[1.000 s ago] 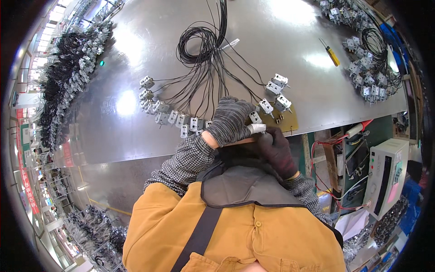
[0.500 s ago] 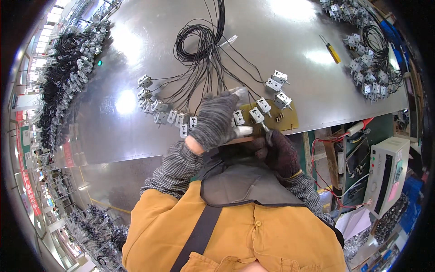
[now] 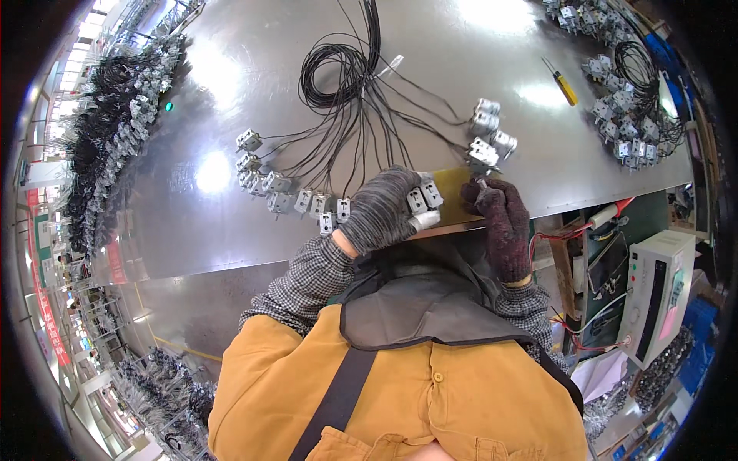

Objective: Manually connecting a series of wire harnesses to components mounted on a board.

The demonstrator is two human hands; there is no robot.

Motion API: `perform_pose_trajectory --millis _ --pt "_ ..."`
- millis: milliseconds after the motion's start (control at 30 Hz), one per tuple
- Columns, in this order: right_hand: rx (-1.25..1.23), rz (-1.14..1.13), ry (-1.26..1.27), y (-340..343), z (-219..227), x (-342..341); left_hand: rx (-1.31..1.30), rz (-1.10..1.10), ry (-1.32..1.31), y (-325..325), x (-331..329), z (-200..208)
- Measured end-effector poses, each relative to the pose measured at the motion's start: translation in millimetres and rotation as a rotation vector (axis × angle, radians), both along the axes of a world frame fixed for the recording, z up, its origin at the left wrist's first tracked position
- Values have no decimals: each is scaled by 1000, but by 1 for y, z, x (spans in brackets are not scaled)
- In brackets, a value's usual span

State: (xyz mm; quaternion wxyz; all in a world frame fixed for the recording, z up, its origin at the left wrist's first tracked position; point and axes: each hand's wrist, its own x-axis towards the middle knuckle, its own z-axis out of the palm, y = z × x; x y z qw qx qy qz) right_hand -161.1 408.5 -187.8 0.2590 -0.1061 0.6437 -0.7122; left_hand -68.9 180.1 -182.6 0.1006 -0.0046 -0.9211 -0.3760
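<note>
My left hand (image 3: pixel 384 207), in a grey striped glove with white fingertips, is closed around two small silver box-shaped components (image 3: pixel 424 198) near the table's front edge. My right hand (image 3: pixel 501 227), in a dark maroon glove, pinches the short shaft of another silver component (image 3: pixel 483 156). That one touches a small cluster of similar components (image 3: pixel 486 117). Thin black wires run from the components to a coiled bundle (image 3: pixel 332 74) farther back. Under and between my hands lies a yellowish-brown board (image 3: pixel 455 196).
More wired components (image 3: pixel 278 183) curve along the left of the wires. A yellow-handled screwdriver (image 3: pixel 565 88) lies at the back right, beside piled components (image 3: pixel 623 115). Beyond the table's right front edge stands a white instrument box (image 3: pixel 656 300) with red leads.
My right hand has moved right and away from me with the component it pinches, which now joins the right cluster. My left hand has shifted right and closer, around the two components.
</note>
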Motion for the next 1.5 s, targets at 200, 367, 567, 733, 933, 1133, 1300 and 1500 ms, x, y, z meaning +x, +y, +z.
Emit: perform_pose_trajectory --millis 200,367,567,733,933,1133,1300,1500 --pt "340 143 300 5 -4 5 -200 -59 -113 4 -8 10" --pt "414 184 474 9 -2 15 -90 0 -219 5 -19 23" --pt "360 207 410 11 -18 28 -257 -2 -100 8 -25 3" --pt "328 79 621 0 0 33 32 -24 -245 -4 -28 3" --pt "317 141 625 -2 0 41 -35 -118 -264 -7 -29 7" --pt "-185 104 -782 17 -14 50 -59 -78 -242 0 -28 8" --pt "14 155 -325 11 -11 48 -100 -51 -219 4 -26 4" --pt "147 70 -159 8 -8 48 -151 5 -148 11 -22 -2"
